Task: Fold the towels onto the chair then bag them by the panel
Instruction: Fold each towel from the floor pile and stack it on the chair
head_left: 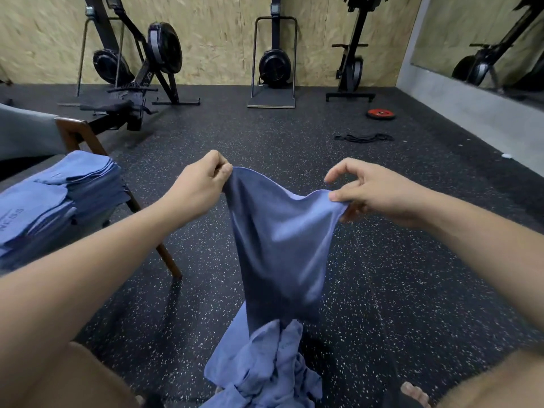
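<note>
A blue towel hangs in front of me, held up by its top edge. My left hand pinches its left corner and my right hand pinches its right corner, so the cloth sags between them. Below it, a heap of unfolded blue towels lies on the floor between my legs. At the left, a stack of folded blue towels rests on a chair with a dark wooden frame.
Black speckled rubber floor spreads all around. Rowing and ski machines stand along the far chipboard wall. A red weight plate and a black strap lie at the right, below a mirror.
</note>
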`<state>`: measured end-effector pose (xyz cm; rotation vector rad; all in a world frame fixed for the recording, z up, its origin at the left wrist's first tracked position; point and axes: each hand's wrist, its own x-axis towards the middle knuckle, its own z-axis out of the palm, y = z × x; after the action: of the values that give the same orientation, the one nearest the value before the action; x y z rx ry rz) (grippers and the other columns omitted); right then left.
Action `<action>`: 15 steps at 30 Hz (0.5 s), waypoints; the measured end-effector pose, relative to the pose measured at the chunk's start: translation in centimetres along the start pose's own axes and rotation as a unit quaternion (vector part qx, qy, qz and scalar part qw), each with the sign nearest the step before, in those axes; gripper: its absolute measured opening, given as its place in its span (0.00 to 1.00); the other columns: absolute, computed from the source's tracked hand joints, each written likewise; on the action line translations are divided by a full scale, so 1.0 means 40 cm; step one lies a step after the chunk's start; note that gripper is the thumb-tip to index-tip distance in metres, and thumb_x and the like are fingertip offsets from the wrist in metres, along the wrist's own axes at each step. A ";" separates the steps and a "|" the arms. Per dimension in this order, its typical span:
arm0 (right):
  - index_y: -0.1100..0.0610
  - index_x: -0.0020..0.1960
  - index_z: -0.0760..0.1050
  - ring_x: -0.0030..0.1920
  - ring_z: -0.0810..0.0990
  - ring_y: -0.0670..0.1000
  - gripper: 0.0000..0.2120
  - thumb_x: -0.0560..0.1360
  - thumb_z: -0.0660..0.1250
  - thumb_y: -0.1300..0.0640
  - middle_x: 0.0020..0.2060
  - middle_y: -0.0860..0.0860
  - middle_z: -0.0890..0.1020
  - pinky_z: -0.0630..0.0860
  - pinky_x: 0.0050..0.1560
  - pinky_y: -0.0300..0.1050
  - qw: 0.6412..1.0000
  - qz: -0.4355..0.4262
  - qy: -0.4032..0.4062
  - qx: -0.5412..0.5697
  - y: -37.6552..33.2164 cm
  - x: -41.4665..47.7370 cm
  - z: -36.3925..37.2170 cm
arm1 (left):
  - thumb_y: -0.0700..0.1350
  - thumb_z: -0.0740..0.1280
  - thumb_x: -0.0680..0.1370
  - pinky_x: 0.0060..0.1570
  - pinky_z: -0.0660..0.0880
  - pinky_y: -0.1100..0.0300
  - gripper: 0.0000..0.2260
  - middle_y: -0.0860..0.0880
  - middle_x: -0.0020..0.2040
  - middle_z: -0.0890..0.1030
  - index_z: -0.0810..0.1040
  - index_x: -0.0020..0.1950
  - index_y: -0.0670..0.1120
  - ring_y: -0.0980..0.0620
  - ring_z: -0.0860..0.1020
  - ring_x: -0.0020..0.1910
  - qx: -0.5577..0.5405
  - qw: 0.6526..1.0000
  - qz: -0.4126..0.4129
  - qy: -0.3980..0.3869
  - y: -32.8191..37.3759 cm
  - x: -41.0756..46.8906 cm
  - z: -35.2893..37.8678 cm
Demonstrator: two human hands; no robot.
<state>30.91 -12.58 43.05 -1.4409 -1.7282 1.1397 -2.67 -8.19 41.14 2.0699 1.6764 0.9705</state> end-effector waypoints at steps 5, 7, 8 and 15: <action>0.59 0.53 0.82 0.33 0.82 0.52 0.05 0.81 0.69 0.67 0.34 0.59 0.75 0.81 0.45 0.47 0.997 -0.020 -0.032 0.070 -0.041 -0.017 0.034 | 0.51 0.62 0.88 0.37 0.69 0.57 0.09 0.54 0.41 0.79 0.76 0.50 0.50 0.55 0.73 0.37 -0.036 0.999 0.012 -0.018 0.048 -0.028 0.007; 0.58 0.51 0.85 0.37 0.80 0.53 0.08 0.81 0.68 0.67 0.39 0.62 0.76 0.80 0.53 0.54 0.996 -0.024 -0.047 0.069 -0.045 -0.020 0.048 | 0.51 0.63 0.88 0.38 0.69 0.57 0.10 0.55 0.40 0.78 0.76 0.50 0.50 0.56 0.72 0.37 -0.042 0.998 0.023 -0.032 0.067 -0.042 0.015; 0.58 0.51 0.85 0.40 0.80 0.54 0.09 0.80 0.67 0.67 0.42 0.63 0.78 0.81 0.53 0.54 0.996 -0.026 -0.055 0.067 -0.050 -0.023 0.054 | 0.52 0.63 0.88 0.38 0.69 0.58 0.10 0.56 0.39 0.78 0.77 0.49 0.50 0.57 0.72 0.36 -0.045 0.998 0.028 -0.040 0.074 -0.048 0.018; 0.62 0.56 0.83 0.45 0.88 0.50 0.07 0.80 0.70 0.69 0.44 0.57 0.90 0.81 0.45 0.41 0.992 -0.097 -0.079 -0.030 -0.077 -0.048 0.085 | 0.51 0.69 0.85 0.34 0.71 0.63 0.08 0.55 0.38 0.84 0.82 0.46 0.52 0.61 0.75 0.32 -0.089 0.991 0.070 -0.076 0.127 -0.085 0.031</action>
<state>27.00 -15.34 44.42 -1.2135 -1.9797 1.1312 1.62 -12.56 42.31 2.1045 1.3352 0.9417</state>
